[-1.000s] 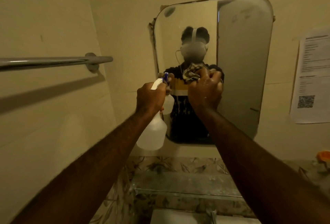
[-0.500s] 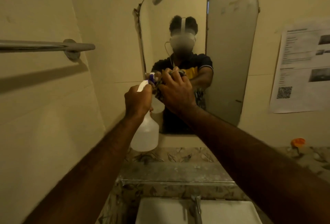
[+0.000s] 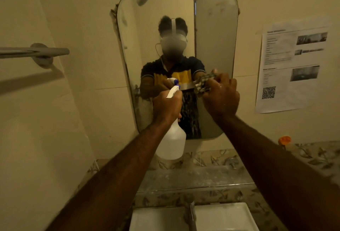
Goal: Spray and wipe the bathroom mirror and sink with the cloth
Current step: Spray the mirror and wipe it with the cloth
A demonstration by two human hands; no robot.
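Observation:
A rounded wall mirror (image 3: 215, 33) hangs straight ahead, hazy and smeared, with wet streaks on its lower middle. My left hand (image 3: 166, 106) grips the neck of a white spray bottle (image 3: 172, 143) whose blue-tipped nozzle points at the glass. My right hand (image 3: 221, 97) is closed on a crumpled patterned cloth (image 3: 203, 82) and presses it against the mirror's lower right part. The white sink (image 3: 224, 218) shows at the bottom edge, with its metal tap (image 3: 191, 212) in the middle.
A metal towel bar (image 3: 33, 52) juts from the left wall. A paper notice (image 3: 292, 65) is stuck on the wall to the right of the mirror. A glass shelf (image 3: 195, 179) runs above the sink. Something small and orange (image 3: 284, 140) sits on the ledge at right.
My right hand has slid the cloth rightward across the mirror, away from the bottle. My left hand has stayed in front of the lower mirror with the bottle.

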